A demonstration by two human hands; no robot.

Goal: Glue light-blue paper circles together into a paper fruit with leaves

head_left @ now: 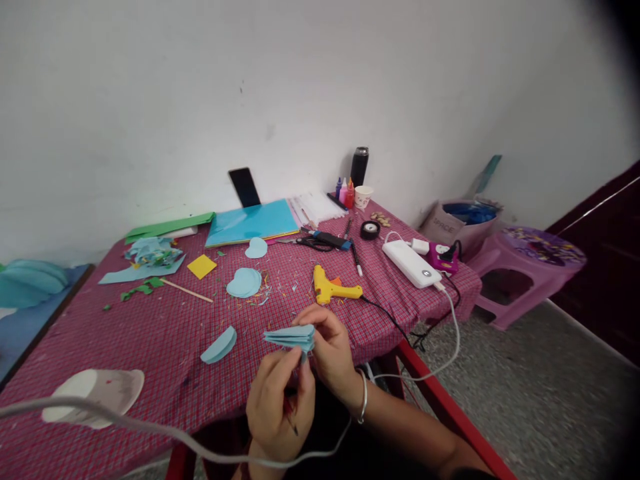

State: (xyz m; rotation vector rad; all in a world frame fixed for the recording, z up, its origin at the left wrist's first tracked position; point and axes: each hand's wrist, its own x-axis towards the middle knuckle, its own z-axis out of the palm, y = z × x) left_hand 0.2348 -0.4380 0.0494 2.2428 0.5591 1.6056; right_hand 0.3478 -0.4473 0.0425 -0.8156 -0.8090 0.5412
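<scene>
A stack of folded light-blue paper pieces (pixel 290 335) is held between my two hands above the table's front edge. My right hand (pixel 330 347), with a silver bangle at the wrist, pinches the stack's right end. From below, the closed fingertips of my left hand (pixel 280 397) grip its lower edge. One folded blue paper piece (pixel 219 345) lies on the cloth to the left. Beyond it rest a pile of blue paper cutouts (pixel 244 283) and a smaller blue cutout (pixel 257 248). A yellow glue gun (pixel 333 285) lies just past my right hand.
A white cable (pixel 165 433) crosses in front of my left wrist. A paper cup (pixel 95 393) lies at the near left. Scissors (pixel 315 243), black tape (pixel 370 230) and a power bank (pixel 411 263) sit farther back. A pink stool (pixel 520 267) stands right of the table.
</scene>
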